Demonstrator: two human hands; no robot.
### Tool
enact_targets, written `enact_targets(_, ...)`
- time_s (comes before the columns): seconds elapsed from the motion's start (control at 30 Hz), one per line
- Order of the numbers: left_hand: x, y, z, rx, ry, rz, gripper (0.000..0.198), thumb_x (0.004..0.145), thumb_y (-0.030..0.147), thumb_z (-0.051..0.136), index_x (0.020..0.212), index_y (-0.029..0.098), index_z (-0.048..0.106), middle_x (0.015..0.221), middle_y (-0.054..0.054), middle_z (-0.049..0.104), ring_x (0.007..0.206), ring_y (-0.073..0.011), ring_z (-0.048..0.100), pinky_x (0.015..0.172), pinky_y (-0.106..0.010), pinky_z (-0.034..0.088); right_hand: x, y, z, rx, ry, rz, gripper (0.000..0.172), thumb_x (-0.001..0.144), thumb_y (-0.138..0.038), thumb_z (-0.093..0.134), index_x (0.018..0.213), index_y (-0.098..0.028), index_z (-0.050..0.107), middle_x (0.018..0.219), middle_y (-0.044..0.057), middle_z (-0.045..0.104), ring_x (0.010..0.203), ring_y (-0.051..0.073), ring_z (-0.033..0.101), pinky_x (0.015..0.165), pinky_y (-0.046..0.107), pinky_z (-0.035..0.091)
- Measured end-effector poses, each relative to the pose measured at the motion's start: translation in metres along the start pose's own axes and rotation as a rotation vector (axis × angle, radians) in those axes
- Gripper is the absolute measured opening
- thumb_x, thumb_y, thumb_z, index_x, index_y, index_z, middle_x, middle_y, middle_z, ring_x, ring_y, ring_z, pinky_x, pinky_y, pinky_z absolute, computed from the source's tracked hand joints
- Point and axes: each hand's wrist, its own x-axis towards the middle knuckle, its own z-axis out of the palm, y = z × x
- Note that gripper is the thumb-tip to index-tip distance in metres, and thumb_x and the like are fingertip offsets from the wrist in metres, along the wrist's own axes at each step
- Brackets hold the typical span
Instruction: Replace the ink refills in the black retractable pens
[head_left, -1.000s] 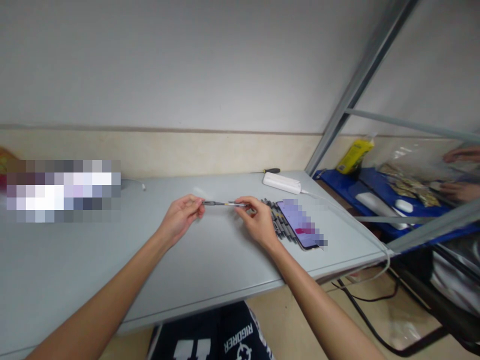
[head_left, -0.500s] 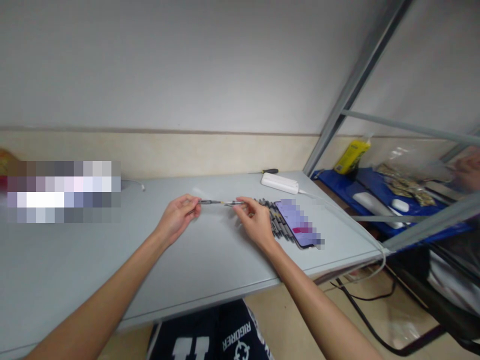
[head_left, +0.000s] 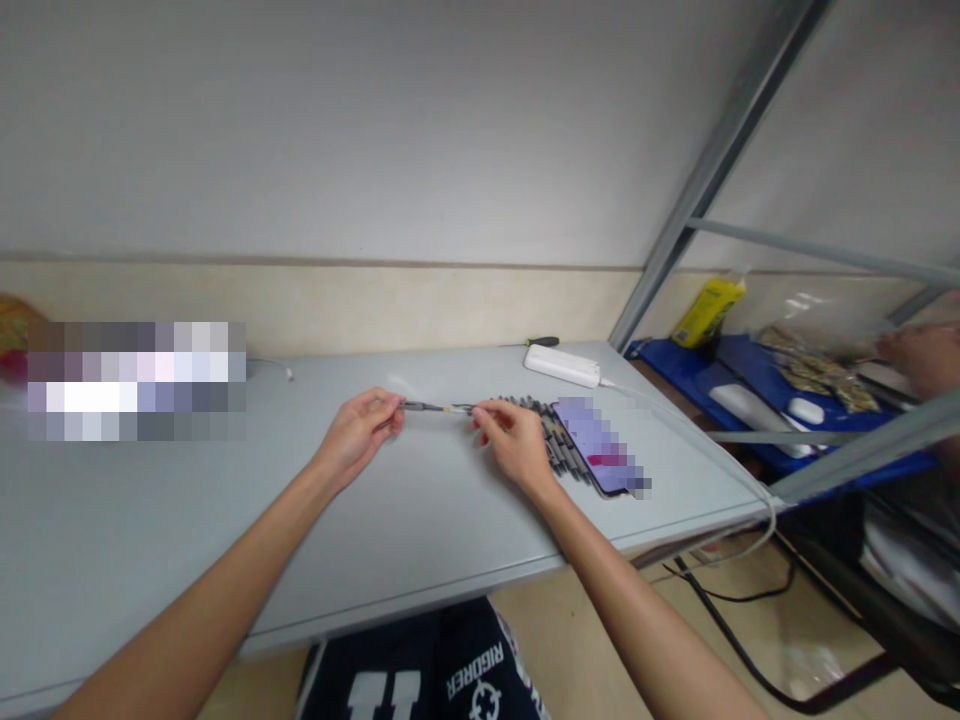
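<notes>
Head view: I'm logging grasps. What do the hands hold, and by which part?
One thin pen: the left hand pinches its left end, the right hand its right end.

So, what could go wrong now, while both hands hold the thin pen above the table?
1. The pen is pinched only at its ends by the left hand and right hand; a small part could slip and roll across the table.
2. The right hand is close to the row of pens beside the phone and could scatter them.
</notes>
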Motion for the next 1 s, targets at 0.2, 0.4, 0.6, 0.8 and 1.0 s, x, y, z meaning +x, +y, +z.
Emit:
enact_targets(0.2, 0.0009, -0.0035, -0.0014, 0.457, 0.076, 0.148, 0.04, 0.077, 0.047, 0.056, 0.053, 0.016, 0.047, 0.049, 0.003, 0.046, 0.046, -0.0072, 0.036, 0.047, -0.022, 0.027, -0.0001, -0.0037, -0.001, 0.06, -0.014, 0.089, 0.03, 0.075, -0.037, 0.059, 0.09, -0.012, 0.067, 0.057, 0.002, 0.063, 0.039, 0.01, 0.048, 0.043, 0.022, 0.039)
enact_targets(0.4, 0.0017, -0.0059, -0.0041, 0.667, 0.166, 0.177, 0.043, 0.081, 0.05, 0.044, 0.052, 0.018, 0.04, 0.047, 0.006, 0.032, 0.046, -0.0087, 0.03, 0.046, -0.023, 0.022, -0.0003, -0.0055, -0.0012, 0.095, 0.009, 0.057, 0.029, 0.074, -0.038, 0.061, 0.087, -0.014, 0.069, 0.056, 0.001, 0.062, 0.038, 0.009, 0.045, 0.039, 0.021, 0.036)
enact_targets(0.6, 0.0034, -0.0094, -0.0068, 0.596, 0.23, 0.132, 0.047, 0.082, 0.052, 0.042, 0.05, 0.02, 0.031, 0.045, 0.006, 0.026, 0.044, -0.0083, 0.024, 0.045, -0.025, 0.019, 0.0008, -0.0036, -0.0011, 0.129, 0.037, 0.048, 0.027, 0.074, -0.037, 0.061, 0.088, -0.014, 0.068, 0.063, 0.003, 0.065, 0.042, 0.009, 0.049, 0.038, 0.02, 0.037)
enact_targets(0.8, 0.0029, -0.0065, -0.0048, 0.448, 0.276, 0.092, 0.044, 0.08, 0.05, 0.046, 0.051, 0.02, 0.034, 0.045, 0.006, 0.03, 0.043, -0.0079, 0.026, 0.044, -0.024, 0.02, 0.0015, -0.005, -0.0025, 0.167, 0.056, 0.056, 0.027, 0.073, -0.037, 0.063, 0.085, -0.014, 0.068, 0.063, 0.003, 0.064, 0.043, 0.009, 0.05, 0.036, 0.019, 0.036)
enact_targets(1.0, 0.0046, -0.0066, -0.0061, 0.399, 0.302, 0.107, 0.043, 0.079, 0.049, 0.049, 0.052, 0.02, 0.032, 0.045, 0.006, 0.029, 0.043, -0.0077, 0.026, 0.043, -0.024, 0.02, 0.0026, -0.0073, -0.005, 0.199, 0.114, 0.068, 0.028, 0.071, -0.038, 0.064, 0.083, -0.013, 0.067, 0.061, 0.002, 0.062, 0.042, 0.009, 0.049, 0.035, 0.018, 0.034)
